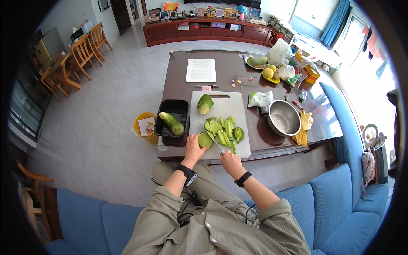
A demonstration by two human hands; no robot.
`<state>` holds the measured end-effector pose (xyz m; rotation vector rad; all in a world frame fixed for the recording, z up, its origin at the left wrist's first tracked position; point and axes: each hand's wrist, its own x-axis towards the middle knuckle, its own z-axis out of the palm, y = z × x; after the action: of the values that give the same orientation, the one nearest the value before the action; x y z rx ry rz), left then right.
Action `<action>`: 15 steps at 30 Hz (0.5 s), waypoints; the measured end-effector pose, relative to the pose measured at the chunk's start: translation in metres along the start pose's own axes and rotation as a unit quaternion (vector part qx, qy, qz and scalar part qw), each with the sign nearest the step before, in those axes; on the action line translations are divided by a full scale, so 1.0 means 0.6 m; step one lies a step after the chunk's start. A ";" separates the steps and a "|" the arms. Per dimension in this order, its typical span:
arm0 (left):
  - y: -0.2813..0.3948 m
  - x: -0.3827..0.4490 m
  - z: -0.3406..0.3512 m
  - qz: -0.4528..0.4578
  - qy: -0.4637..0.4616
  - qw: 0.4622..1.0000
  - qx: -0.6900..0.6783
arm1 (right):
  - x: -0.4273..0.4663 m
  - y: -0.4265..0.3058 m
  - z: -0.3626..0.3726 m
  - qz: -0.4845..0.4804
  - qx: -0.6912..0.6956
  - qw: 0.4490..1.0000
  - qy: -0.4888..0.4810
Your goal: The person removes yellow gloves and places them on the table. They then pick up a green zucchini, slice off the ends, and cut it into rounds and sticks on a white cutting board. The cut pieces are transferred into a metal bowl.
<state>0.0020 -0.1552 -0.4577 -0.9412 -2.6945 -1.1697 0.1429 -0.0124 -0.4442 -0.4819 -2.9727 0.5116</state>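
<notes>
On the white cutting board (224, 106), my right hand (232, 162) grips the handle of a knife (211, 138), whose blade points up and to the left. My left hand (194, 149) rests with its fingertips against a round green radish slice (206, 139), at the left side of the blade. Cut green sticks (227, 132) and slices lie right of the knife, beside a rounded end piece (238, 134). A larger chunk of green radish (205, 104) lies near the board's top left. Left of the board, a black plastic tray (174, 104) holds a long green radish (172, 123).
A steel bowl (284, 118) stands right of the board, beside yellow gloves (302, 129) and a white packet (260, 99). Printed paper (200, 70) lies beyond. A yellow bin (140, 120) stands left of the table. Bags and a yellow fruit dish (271, 80) are at the back right.
</notes>
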 end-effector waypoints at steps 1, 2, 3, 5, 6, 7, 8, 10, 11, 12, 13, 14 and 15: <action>-0.001 -0.001 0.000 -0.001 0.001 1.000 0.004 | 0.011 -0.003 0.006 0.001 0.005 1.000 0.004; -0.001 -0.001 0.001 -0.001 0.005 1.000 0.008 | 0.019 -0.004 0.010 -0.011 -0.025 0.999 0.024; -0.001 -0.002 0.002 -0.001 0.008 1.000 0.009 | 0.024 -0.002 0.013 -0.020 -0.023 0.999 0.022; -0.002 -0.001 0.004 -0.002 0.007 1.000 0.011 | 0.028 0.005 0.012 -0.015 -0.010 1.000 0.021; -0.002 -0.001 0.005 -0.004 0.008 1.000 0.010 | 0.030 0.007 0.010 -0.022 -0.007 0.999 0.035; -0.003 -0.001 0.005 -0.006 0.010 1.000 0.012 | 0.031 0.006 0.008 -0.020 -0.003 0.999 0.044; -0.003 -0.001 0.005 -0.007 0.011 1.000 0.009 | 0.031 0.005 0.005 -0.004 -0.006 0.999 0.036; -0.004 -0.002 0.004 -0.010 0.012 1.000 0.010 | 0.028 0.002 -0.006 -0.010 0.025 0.998 0.055; -0.004 -0.002 0.004 -0.009 0.013 1.000 0.009 | 0.022 -0.001 -0.011 0.005 0.034 0.998 0.048; -0.004 -0.001 0.004 -0.008 0.008 1.000 0.009 | 0.016 -0.005 -0.015 -0.005 0.029 0.998 0.054; -0.004 0.000 0.004 -0.005 0.003 1.000 0.012 | 0.013 -0.009 -0.018 -0.006 0.019 0.998 0.056; -0.005 0.000 0.004 -0.009 0.003 1.000 0.011 | 0.011 -0.011 -0.021 -0.012 0.010 0.998 0.064; -0.005 0.001 0.004 -0.010 0.003 1.000 0.013 | 0.009 -0.014 -0.022 -0.009 0.004 0.998 0.059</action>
<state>0.0004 -0.1545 -0.4613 -0.9081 -2.7133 -1.1371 0.1374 -0.0140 -0.4291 -0.4659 -2.8596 0.4769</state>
